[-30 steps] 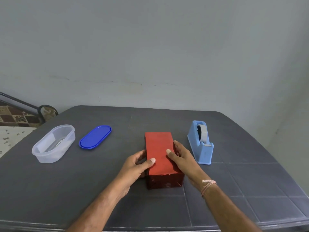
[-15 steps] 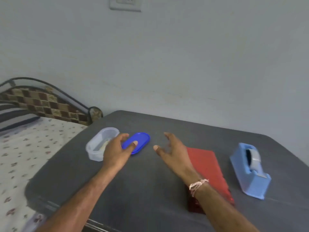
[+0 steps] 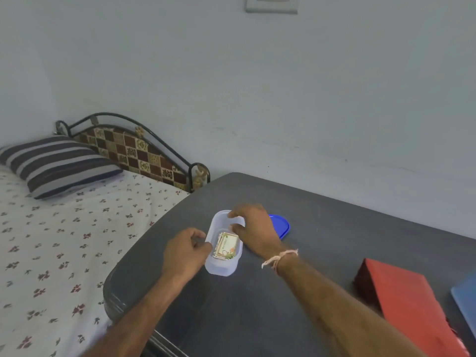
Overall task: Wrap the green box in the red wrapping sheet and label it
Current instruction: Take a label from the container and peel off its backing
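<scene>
- The red-wrapped box [image 3: 409, 305] lies flat on the dark grey tabletop [image 3: 322, 202] at the lower right of the view. It is fully covered in red paper, with no green showing, and its darker end face turns toward the middle of the tabletop. Neither hand touches it.
- A small stack of label cards [image 3: 227, 245], printed with a floral design, sits inside a clear plastic container [image 3: 222, 267] near the tabletop's left edge, well apart from the box.
- The left hand [image 3: 184, 252] is at the container's left wall. Its grip is narrow, with thumb and curled fingers closed on the rim there.
- The right hand [image 3: 253, 229] reaches over the container's far end with fingers bent at the rim and the thumb pointing down toward the cards. I cannot tell whether this grip pinches the rim or only rests on it. It does not have a card.
- A pale thread bracelet [image 3: 279, 258] circles the right wrist.
- A blue lid [image 3: 283, 225] lies flat just beyond the right hand, partly hidden by it.
- A light blue object [image 3: 466, 302], cut off by the right edge, stands just beside the box.
- Left of the tabletop is a bed [image 3: 64, 240] with a flower-print sheet, a striped pillow [image 3: 56, 163] and a chequered headboard [image 3: 134, 150].
- A switch plate [image 3: 271, 3] is on the wall above.
</scene>
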Tool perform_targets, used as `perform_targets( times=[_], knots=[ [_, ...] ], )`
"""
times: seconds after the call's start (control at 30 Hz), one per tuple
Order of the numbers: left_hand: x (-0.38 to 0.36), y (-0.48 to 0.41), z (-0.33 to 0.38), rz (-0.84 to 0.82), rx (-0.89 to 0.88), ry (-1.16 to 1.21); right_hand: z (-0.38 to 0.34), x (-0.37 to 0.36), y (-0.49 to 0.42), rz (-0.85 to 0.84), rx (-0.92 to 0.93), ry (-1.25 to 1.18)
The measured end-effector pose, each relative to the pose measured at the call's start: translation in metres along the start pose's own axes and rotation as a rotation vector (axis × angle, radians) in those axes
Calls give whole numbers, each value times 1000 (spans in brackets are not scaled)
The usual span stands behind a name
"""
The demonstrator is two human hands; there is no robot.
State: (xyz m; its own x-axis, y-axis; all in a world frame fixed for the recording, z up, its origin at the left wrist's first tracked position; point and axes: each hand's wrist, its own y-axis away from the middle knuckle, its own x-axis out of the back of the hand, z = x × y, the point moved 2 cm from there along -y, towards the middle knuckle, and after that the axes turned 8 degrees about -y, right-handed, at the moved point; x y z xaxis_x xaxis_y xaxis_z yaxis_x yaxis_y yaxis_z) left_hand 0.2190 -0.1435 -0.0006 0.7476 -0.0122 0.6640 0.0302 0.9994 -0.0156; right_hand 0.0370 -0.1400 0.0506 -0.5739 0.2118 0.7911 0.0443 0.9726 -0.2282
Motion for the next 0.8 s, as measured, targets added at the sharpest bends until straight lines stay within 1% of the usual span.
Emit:
perform_targets(
  times=[0.07,0.13,0.2,0.27,0.37,0.5,0.63,0.8],
  knots=[
    [-2,10,-4,-11,-17,45,-6,-7,-11,-205,56,258],
    [-2,17,-6,-14,-35,88,-10,-16,-20,-342,125,591],
    [-2,19,-7,-17,-40,109,-14,-25,-25,-381,161,812],
    [-4,20,-8,-20,-40,122,-18,-33,-29,-369,168,910],
    [-5,21,-7,-17,-38,132,-20,-39,-32,-333,147,933],
    [-6,22,-6,-10,-41,145,-18,-40,-30,-309,132,891],
    [-4,24,-5,-14,-34,147,-16,-38,-27,-279,138,748],
    [-5,22,-7,-12,-38,139,-12,-31,-20,-184,159,578]
  ],
)
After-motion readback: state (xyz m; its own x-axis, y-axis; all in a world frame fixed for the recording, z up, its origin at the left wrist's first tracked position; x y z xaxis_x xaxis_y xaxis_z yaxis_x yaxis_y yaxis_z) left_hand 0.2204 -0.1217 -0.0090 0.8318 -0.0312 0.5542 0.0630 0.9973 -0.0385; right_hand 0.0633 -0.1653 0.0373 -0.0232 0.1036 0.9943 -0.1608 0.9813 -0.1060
